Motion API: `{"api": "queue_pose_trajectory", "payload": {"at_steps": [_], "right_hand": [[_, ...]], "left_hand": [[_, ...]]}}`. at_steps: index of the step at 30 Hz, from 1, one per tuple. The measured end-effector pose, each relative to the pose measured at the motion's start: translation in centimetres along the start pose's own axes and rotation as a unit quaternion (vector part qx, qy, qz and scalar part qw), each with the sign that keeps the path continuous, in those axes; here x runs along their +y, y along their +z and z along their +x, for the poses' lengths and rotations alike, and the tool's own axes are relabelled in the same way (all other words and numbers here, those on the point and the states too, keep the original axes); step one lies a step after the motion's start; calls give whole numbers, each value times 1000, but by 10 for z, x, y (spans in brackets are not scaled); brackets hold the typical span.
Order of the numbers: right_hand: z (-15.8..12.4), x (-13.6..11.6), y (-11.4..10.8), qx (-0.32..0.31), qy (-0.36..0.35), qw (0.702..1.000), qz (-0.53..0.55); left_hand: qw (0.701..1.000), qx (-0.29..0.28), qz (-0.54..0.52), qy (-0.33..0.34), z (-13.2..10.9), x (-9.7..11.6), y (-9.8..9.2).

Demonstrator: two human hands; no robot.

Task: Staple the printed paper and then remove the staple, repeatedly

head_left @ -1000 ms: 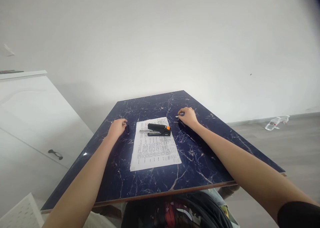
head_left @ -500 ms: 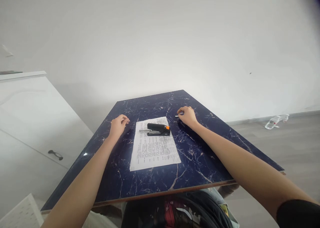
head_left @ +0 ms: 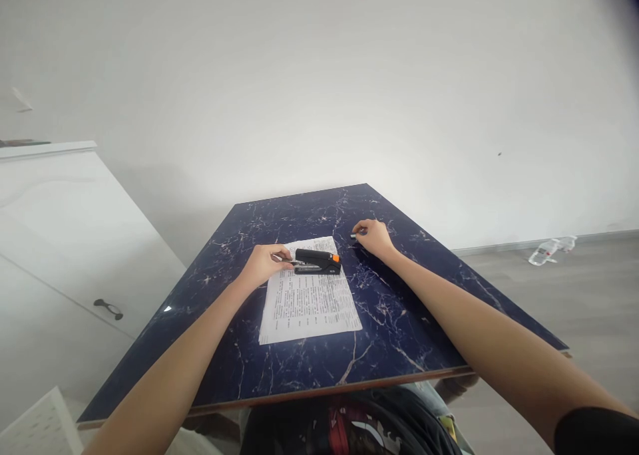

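Plausibly, with the left hand's [head_left: 263, 263] fingers bunched at the metal nose of the stapler [head_left: 318, 261] lying on the sheet [head_left: 307, 302], grip unclear, and the right hand's [head_left: 373, 237] fingers pinched on a small piece [head_left: 355, 235] on the tabletop [head_left: 399, 322], a tug could skid the loose sheet.

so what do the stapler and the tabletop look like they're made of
Black stapler with orange tip: matte plastic shell, by its dull moulded look; the silvery strip at its front glints like bare metal. Dark blue white-veined tabletop: glossy marble-look slab, perhaps ceramic or laminate; it mirrors light, and a brownish edge shows.
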State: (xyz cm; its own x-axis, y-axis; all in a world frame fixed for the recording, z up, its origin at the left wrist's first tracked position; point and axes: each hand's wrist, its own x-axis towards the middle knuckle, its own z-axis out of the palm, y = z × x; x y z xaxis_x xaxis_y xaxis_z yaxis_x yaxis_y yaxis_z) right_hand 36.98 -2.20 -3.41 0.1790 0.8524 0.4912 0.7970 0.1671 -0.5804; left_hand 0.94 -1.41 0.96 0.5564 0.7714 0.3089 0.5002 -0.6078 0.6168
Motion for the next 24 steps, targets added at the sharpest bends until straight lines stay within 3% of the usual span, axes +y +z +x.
{"api": "queue_pose_trajectory", "payload": {"at_steps": [10, 16, 24], "right_hand": [[-1, -3, 3, -41, -18, 999, 16], [0, -1, 4, -58, -27, 998, 17], [0, 0, 7, -64, -28, 997, 23]], "left_hand": [[1000, -17, 22, 14, 2, -2, 4], [999, -40, 26, -11, 3, -4, 5], [996, -74, 47, -17, 1, -3, -3]]}}
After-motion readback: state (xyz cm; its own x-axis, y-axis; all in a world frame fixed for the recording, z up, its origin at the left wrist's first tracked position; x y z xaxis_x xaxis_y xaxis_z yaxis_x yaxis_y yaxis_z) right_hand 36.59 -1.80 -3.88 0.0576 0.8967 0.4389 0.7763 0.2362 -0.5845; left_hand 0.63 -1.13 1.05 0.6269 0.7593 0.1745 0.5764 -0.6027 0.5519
